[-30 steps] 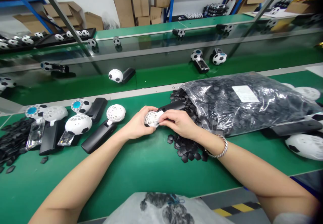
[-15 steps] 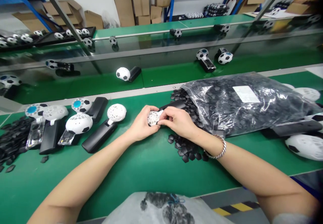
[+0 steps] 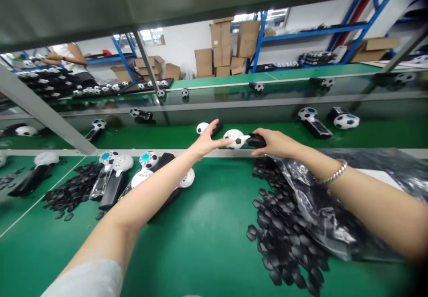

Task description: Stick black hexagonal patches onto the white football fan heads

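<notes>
My right hand (image 3: 272,143) grips the black handle (image 3: 257,140) of a soccer-ball-headed device, held over the far edge of the green bench. Its white ball head (image 3: 234,139) with black patches points left. My left hand (image 3: 206,142) is open, thumb and fingers spread, with the thumb tip at the ball head; whether it touches cannot be made out. Just behind the left hand, another ball-headed device (image 3: 202,128) lies on the green belt, partly hidden by the fingers. Below my right hand spreads a pile of small black pentagon-like pieces (image 3: 284,225).
A clear plastic bag (image 3: 321,212) of black pieces lies under my right forearm. Several ball-headed devices (image 3: 115,185) and a second black pile (image 3: 75,187) are at left. More devices (image 3: 314,122) sit on the belt. A metal post (image 3: 50,109) rises at left; a person (image 3: 68,58) stands far back.
Both hands have moved forward from the bench to the belt's edge, carrying the device. My left hand has let go of the ball head and spread. The view has tilted up.
</notes>
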A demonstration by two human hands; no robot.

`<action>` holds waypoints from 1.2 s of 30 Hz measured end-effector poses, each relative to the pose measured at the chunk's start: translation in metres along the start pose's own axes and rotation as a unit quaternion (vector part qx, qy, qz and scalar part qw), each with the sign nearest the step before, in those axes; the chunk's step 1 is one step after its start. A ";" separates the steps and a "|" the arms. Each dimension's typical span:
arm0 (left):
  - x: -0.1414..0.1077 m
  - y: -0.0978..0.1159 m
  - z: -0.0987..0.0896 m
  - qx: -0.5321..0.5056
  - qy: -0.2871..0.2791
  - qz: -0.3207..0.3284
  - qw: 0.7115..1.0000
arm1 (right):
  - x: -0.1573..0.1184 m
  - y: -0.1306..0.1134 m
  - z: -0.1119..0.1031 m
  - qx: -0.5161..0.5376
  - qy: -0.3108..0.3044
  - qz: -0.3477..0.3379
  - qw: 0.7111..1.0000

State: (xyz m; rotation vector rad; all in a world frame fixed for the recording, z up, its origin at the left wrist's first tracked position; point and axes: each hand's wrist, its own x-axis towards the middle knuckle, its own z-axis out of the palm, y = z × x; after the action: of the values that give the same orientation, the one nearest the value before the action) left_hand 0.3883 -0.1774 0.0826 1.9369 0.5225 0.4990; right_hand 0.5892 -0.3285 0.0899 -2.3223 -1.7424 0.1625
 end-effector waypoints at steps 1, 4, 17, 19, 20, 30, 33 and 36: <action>0.014 -0.004 -0.005 0.060 0.056 -0.036 0.996 | 0.013 0.012 0.001 -0.015 -0.001 0.044 0.999; 0.048 -0.023 -0.010 0.168 0.153 -0.118 0.967 | 0.047 0.046 0.012 -0.077 0.010 0.171 0.982; 0.066 0.020 -0.020 0.134 0.184 0.066 0.972 | -0.013 0.016 -0.009 0.013 0.052 0.032 0.998; 0.041 0.049 -0.021 0.150 0.145 0.153 0.966 | -0.049 -0.011 -0.006 0.028 0.010 -0.014 0.999; 0.026 0.062 -0.018 0.170 0.126 0.172 0.962 | -0.066 -0.023 0.000 0.011 -0.011 -0.035 0.999; -0.057 0.056 0.069 0.341 -0.173 0.049 0.923 | -0.106 -0.053 0.062 -0.131 -0.026 -0.057 0.989; -0.055 0.040 0.077 0.360 -0.118 0.037 0.925 | -0.107 -0.053 0.059 -0.131 -0.019 -0.059 0.989; -0.052 0.023 0.081 0.396 -0.102 0.022 0.912 | -0.112 -0.053 0.055 -0.131 -0.012 -0.052 0.990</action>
State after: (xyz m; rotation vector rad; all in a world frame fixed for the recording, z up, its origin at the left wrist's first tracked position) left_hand 0.3937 -0.2745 0.0665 2.7419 0.5979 0.0922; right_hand 0.4954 -0.4155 0.0443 -2.4047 -1.9979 -0.0617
